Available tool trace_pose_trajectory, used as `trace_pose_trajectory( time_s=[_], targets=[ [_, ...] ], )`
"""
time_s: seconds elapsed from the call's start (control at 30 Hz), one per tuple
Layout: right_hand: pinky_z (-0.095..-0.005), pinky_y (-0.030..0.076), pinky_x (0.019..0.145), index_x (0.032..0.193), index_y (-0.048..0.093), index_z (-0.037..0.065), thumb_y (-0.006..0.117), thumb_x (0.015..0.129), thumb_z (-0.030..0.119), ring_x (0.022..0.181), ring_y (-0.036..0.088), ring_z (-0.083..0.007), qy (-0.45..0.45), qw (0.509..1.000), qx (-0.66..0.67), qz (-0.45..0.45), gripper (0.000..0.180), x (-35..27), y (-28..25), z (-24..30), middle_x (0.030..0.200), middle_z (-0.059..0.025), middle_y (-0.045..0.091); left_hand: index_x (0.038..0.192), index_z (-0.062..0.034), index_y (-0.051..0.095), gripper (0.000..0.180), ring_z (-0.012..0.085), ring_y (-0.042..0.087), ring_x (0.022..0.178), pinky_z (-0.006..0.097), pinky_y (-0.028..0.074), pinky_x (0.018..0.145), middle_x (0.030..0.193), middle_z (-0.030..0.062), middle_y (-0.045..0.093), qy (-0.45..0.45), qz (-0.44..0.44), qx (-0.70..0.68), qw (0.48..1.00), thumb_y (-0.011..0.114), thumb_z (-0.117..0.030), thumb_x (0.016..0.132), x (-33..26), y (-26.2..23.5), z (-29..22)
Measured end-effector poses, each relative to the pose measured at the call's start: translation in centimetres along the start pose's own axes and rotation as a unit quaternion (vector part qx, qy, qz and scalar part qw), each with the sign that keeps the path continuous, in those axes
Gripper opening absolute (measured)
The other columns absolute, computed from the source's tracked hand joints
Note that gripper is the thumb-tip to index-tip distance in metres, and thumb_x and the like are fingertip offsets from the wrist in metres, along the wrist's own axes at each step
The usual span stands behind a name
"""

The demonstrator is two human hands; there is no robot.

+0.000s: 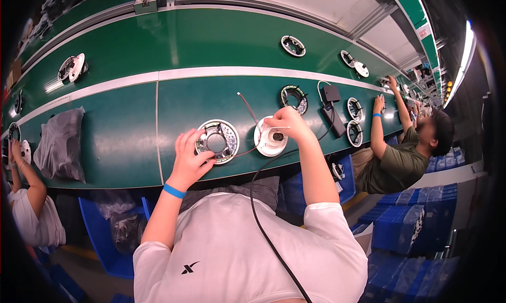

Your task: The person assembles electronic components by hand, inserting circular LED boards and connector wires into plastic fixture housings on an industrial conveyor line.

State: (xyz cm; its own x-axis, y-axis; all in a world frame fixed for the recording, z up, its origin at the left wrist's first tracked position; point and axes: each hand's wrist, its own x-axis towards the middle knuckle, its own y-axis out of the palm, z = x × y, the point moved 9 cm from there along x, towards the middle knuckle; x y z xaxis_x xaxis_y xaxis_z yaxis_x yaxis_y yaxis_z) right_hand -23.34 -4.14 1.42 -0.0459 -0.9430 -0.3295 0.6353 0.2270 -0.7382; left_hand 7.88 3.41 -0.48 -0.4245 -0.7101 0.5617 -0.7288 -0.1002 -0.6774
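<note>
My left hand [191, 158] curls its fingers and thumb round the edge of a round white housing [235, 139] lying on the green bench. A ring-shaped circuit board with an open centre fills the housing. Just to its right is a white round cover [265, 146] with a dark round part in its middle. My right hand [293, 123] has bent fingers closed on the cover's upper edge; its fingertips are partly hidden. A thin wire [249, 107] with a small end rises between the two pieces, and a reddish stretch runs down towards the housing.
Beyond my right hand stand another ring-board housing [293, 99], a dark box-shaped device [332, 116] with a cable, and two more housings. A grey plastic bag [60, 145] lies at left. Co-workers sit on both sides. A black cable [258, 208] crosses my front; blue bins stand below.
</note>
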Motion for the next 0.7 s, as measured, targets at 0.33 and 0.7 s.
trace_pose_trajectory(
  time_s=[0.33, 0.7],
  targets=[
    [-0.0397, 0.057, 0.067, 0.082, 0.078, -0.002, 0.081, 0.072, 0.034, 0.069, 0.073, -0.029, 0.028, 0.995, -0.082, 0.051, 0.038, -0.3, 2.8, 1.5, 0.071, -0.0189, 0.072, 0.085, -0.0207, 0.072, 0.024, 0.0369, 0.043, 0.138, 0.06, 0.027, 0.115, 0.145, 0.0093, 0.053, 0.094, 0.098, -0.052, 0.989, 0.086, -0.034, 0.07, -0.2, 0.9, -8.8],
    [-0.047, 0.058, 0.074, 0.082, 0.079, 0.002, 0.076, 0.073, 0.029, 0.079, 0.073, -0.0397, -0.062, 0.976, -0.209, -0.02, 0.029, -2.6, 3.4, 3.7, 0.078, -0.0234, 0.071, 0.119, -0.0092, 0.066, 0.038, 0.0292, 0.058, 0.121, 0.063, 0.033, 0.112, 0.11, 0.0099, 0.064, 0.016, 0.08, 0.046, 0.996, 0.073, -0.026, 0.085, 6.9, 5.4, -8.2]
  ],
)
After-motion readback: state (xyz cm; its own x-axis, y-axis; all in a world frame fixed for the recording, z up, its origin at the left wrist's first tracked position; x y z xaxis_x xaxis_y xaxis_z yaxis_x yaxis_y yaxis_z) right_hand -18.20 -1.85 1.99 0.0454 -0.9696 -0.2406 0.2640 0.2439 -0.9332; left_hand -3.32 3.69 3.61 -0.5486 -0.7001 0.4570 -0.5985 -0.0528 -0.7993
